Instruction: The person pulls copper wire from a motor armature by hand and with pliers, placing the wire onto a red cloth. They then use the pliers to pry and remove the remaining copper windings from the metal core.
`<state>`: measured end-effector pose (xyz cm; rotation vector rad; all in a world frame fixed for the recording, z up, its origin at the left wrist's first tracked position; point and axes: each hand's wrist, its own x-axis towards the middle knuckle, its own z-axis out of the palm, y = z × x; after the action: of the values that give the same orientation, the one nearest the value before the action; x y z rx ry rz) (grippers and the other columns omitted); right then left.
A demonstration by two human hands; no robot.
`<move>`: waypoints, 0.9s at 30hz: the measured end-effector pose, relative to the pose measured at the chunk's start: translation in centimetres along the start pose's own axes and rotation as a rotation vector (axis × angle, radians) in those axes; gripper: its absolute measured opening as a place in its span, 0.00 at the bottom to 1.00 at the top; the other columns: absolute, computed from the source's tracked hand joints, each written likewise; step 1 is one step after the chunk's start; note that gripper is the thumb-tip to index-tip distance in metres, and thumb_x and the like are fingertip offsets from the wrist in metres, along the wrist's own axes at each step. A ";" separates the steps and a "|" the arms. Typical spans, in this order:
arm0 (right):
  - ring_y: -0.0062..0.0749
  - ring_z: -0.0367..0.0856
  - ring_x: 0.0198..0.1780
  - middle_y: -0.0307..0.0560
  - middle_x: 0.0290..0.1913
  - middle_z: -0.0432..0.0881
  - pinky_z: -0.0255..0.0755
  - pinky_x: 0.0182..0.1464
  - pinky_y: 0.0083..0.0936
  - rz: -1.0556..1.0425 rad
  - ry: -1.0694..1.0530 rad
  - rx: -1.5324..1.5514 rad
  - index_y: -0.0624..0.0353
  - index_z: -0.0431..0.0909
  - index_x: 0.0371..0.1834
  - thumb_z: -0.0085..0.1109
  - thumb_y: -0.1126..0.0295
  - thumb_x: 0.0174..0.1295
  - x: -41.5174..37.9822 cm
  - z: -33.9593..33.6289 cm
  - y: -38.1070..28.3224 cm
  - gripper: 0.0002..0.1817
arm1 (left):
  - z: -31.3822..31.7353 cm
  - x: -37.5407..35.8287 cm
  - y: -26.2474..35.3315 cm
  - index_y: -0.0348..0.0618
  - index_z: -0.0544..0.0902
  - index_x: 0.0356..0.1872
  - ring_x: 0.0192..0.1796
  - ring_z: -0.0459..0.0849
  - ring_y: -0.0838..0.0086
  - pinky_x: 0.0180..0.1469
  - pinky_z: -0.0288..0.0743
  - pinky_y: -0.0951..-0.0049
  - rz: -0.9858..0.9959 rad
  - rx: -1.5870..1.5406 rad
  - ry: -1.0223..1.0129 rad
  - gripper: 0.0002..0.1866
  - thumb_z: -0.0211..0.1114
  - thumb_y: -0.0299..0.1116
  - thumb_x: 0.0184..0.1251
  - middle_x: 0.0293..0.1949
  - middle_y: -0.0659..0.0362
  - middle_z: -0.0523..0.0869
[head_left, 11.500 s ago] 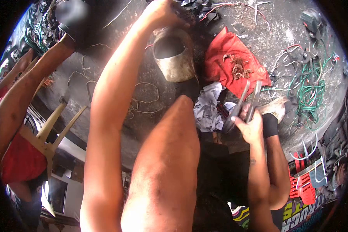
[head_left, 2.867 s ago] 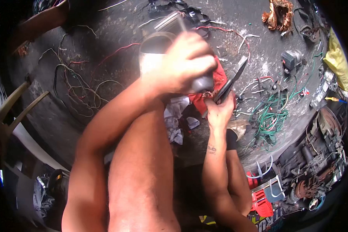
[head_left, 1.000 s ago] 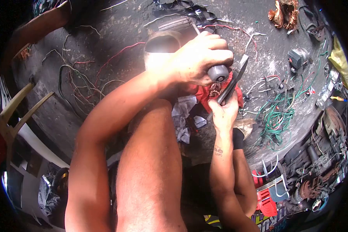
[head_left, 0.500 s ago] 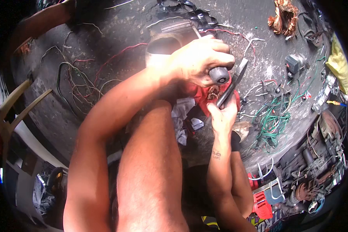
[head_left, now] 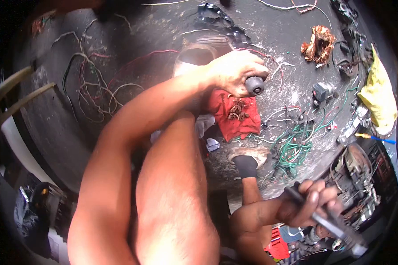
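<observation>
My left hand [head_left: 239, 75] is closed around a black-handled tool [head_left: 255, 85]; the rounded handle end shows below the fist, and its far part is hidden. Beyond that fist lies a ribbed grey metal piece [head_left: 213, 40]. Close by is a pale, round-rimmed thing [head_left: 194, 49] with a dark middle, partly behind my forearm. Low at the right, my right hand [head_left: 311, 203] grips a dark-handled metal tool [head_left: 336, 227], blurred, with its flat pale end pointing down and right. Copper-coloured scraps [head_left: 238, 110] rest on a red cloth [head_left: 247, 126] below my left hand.
Tangled green wire [head_left: 294, 152] and loose pale wires [head_left: 86, 79] lie on the dark floor. A copper coil [head_left: 318, 44], a small grey block [head_left: 323, 92] and a yellow bag [head_left: 378, 97] are at the right. My shod foot [head_left: 247, 157] stands below the red cloth.
My right hand has swung down and right with its tool, away from the black handle. My left hand keeps its grip. The view has shifted slightly, and the red cloth is now uncovered.
</observation>
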<state>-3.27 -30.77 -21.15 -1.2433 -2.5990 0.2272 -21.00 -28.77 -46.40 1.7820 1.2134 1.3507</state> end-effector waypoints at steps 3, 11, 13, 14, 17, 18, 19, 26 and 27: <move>0.23 0.68 0.24 0.37 0.26 0.67 0.66 0.27 0.21 -0.060 0.166 -0.240 0.56 0.67 0.40 0.59 0.75 0.57 -6.2 8.6 3.4 0.11 | -0.4 0.6 0.1 0.44 0.78 0.39 0.42 0.78 0.54 0.44 0.74 0.57 -0.101 0.008 -0.061 0.22 0.71 0.38 0.38 0.35 0.52 0.76; 0.28 0.75 0.38 0.45 0.44 0.75 0.72 0.40 0.22 0.664 -0.111 0.735 0.73 0.62 0.62 0.68 0.81 0.45 -6.5 15.3 4.3 0.37 | -0.3 -0.1 -0.6 0.43 0.78 0.38 0.41 0.76 0.51 0.45 0.70 0.55 0.021 0.005 -0.023 0.26 0.69 0.38 0.29 0.34 0.52 0.76; 0.24 0.74 0.38 0.43 0.43 0.73 0.71 0.40 0.19 0.821 -0.191 0.770 0.76 0.57 0.67 0.67 0.83 0.46 -7.1 15.5 5.4 0.42 | -0.7 -0.9 -0.2 0.43 0.78 0.36 0.38 0.75 0.52 0.42 0.69 0.57 0.094 -0.009 -0.023 0.25 0.68 0.38 0.29 0.32 0.53 0.75; 0.22 0.72 0.36 0.42 0.41 0.72 0.70 0.38 0.18 0.818 -0.191 0.815 0.76 0.58 0.66 0.67 0.83 0.46 -7.9 15.6 5.9 0.41 | -1.0 -1.2 0.3 0.44 0.78 0.35 0.37 0.74 0.54 0.41 0.67 0.58 0.128 -0.036 -0.029 0.23 0.68 0.38 0.29 0.31 0.54 0.74; 0.25 0.73 0.43 0.44 0.46 0.71 0.72 0.46 0.20 0.820 -0.280 0.891 0.77 0.50 0.70 0.67 0.81 0.46 -10.2 16.1 6.6 0.47 | -0.3 -1.7 1.9 0.45 0.77 0.32 0.35 0.73 0.57 0.38 0.64 0.60 0.175 -0.075 -0.055 0.21 0.67 0.38 0.30 0.30 0.56 0.73; 0.23 0.73 0.41 0.42 0.44 0.71 0.72 0.43 0.19 0.820 -0.295 0.890 0.77 0.50 0.70 0.67 0.81 0.46 -10.5 16.1 6.8 0.47 | -0.4 -1.7 1.8 0.45 0.77 0.32 0.35 0.73 0.57 0.38 0.65 0.60 0.171 -0.072 -0.065 0.21 0.68 0.38 0.31 0.30 0.56 0.73; 0.21 0.72 0.39 0.40 0.42 0.70 0.72 0.40 0.18 0.819 -0.313 0.894 0.76 0.50 0.71 0.67 0.80 0.47 -10.2 16.2 6.2 0.47 | -0.5 -1.7 1.6 0.45 0.77 0.32 0.36 0.74 0.57 0.39 0.65 0.60 0.163 -0.066 -0.076 0.21 0.68 0.39 0.31 0.30 0.56 0.73; 0.17 0.68 0.35 0.37 0.40 0.69 0.68 0.38 0.15 0.862 -0.301 0.921 0.77 0.55 0.68 0.67 0.82 0.45 -8.6 15.4 3.7 0.44 | -1.4 -1.2 0.6 0.43 0.78 0.35 0.37 0.74 0.55 0.40 0.66 0.59 0.111 -0.031 -0.073 0.22 0.69 0.38 0.32 0.31 0.54 0.73; 0.17 0.68 0.35 0.36 0.39 0.68 0.68 0.37 0.14 0.873 -0.310 0.926 0.77 0.56 0.67 0.67 0.82 0.45 -8.5 15.4 3.7 0.43 | -1.4 -1.1 0.3 0.43 0.78 0.35 0.37 0.74 0.55 0.40 0.66 0.59 0.111 -0.031 -0.073 0.22 0.69 0.38 0.32 0.31 0.54 0.73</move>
<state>0.13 -35.63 -38.13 -1.8531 -1.5133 1.6292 -22.28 -30.03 -46.13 1.8838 1.0627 1.3463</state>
